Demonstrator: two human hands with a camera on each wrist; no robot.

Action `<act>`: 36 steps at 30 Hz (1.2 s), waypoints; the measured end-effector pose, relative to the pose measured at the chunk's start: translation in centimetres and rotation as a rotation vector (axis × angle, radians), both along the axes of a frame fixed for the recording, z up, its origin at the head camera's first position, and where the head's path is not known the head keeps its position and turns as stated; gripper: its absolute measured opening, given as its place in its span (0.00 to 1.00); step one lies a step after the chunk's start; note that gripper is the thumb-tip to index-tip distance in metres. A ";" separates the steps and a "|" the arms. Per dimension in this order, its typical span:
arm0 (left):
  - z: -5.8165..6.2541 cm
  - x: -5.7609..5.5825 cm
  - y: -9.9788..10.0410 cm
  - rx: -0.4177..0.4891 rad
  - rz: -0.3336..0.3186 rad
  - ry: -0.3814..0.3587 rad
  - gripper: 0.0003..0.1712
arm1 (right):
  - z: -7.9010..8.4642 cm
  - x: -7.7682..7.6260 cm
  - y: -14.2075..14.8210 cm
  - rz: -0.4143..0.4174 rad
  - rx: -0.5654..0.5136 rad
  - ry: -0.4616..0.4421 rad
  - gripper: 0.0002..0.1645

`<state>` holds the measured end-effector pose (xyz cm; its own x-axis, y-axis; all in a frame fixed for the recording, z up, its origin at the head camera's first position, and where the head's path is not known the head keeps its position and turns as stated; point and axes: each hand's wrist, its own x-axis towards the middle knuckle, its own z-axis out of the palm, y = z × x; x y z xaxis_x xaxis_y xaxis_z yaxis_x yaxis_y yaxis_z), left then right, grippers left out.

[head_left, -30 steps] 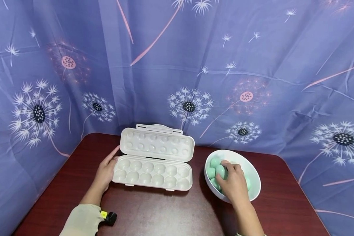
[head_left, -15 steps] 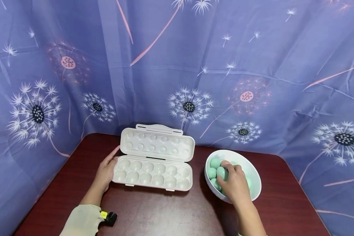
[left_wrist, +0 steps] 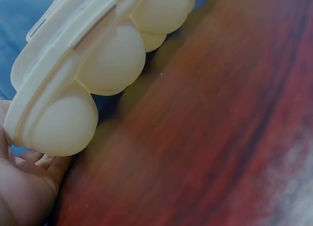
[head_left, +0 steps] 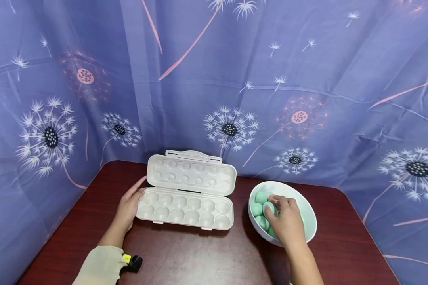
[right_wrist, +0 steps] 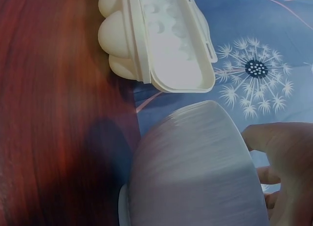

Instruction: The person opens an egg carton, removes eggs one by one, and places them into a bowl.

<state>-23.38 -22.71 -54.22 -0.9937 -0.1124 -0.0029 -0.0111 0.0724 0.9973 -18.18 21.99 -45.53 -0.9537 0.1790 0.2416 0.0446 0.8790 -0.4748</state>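
A white plastic egg carton [head_left: 185, 224] lies with its lid [head_left: 192, 174] raised, and its cups hold no eggs. At its left end, my left hand [head_left: 128, 206] holds the rim with the thumb on top; the left wrist view shows fingers reaching under the end cup. To the right, a white bowl [head_left: 308, 227] holds several pale green eggs [head_left: 261, 197]. My right hand [head_left: 288, 219] is inside the bowl, pinching one green egg [head_left: 268, 206] between thumb and fingers. In the right wrist view the bowl's wall hides that egg.
Both containers stand on a dark red wooden table [head_left: 199, 261]. Behind it hangs a blue curtain [head_left: 185, 111] printed with dandelions. A strip of table separates the carton from the bowl. A black strap piece [head_left: 135, 263] is on my left wrist.
The right hand has shifted slightly within the bowl, its thumb now further over the green egg. A peach-coloured patch visible earlier beside the fingertips is now covered. The left hand and carton stay put.
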 end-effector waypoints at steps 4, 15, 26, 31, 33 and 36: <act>0.1 0.0 0.0 0.049 -0.023 0.001 0.28 | 0.1 0.1 0.0 -0.011 -0.026 0.015 0.25; 0.0 -0.3 -0.3 0.168 -0.080 0.035 0.29 | 0.2 0.0 -0.2 0.009 -0.086 0.037 0.24; -0.2 -0.6 -0.6 0.125 -0.070 0.074 0.29 | 0.2 -0.2 -0.8 0.023 -0.113 0.050 0.23; -0.2 -0.5 -0.5 0.112 -0.064 0.065 0.29 | 0.1 -0.3 -0.8 0.029 -0.119 0.064 0.22; -0.3 -0.5 -0.5 0.103 -0.062 0.065 0.28 | 0.0 -0.3 -0.8 0.035 -0.121 0.073 0.22; -0.3 -0.5 -0.4 0.090 -0.058 0.071 0.28 | -0.1 -0.3 -0.8 0.039 -0.118 0.086 0.21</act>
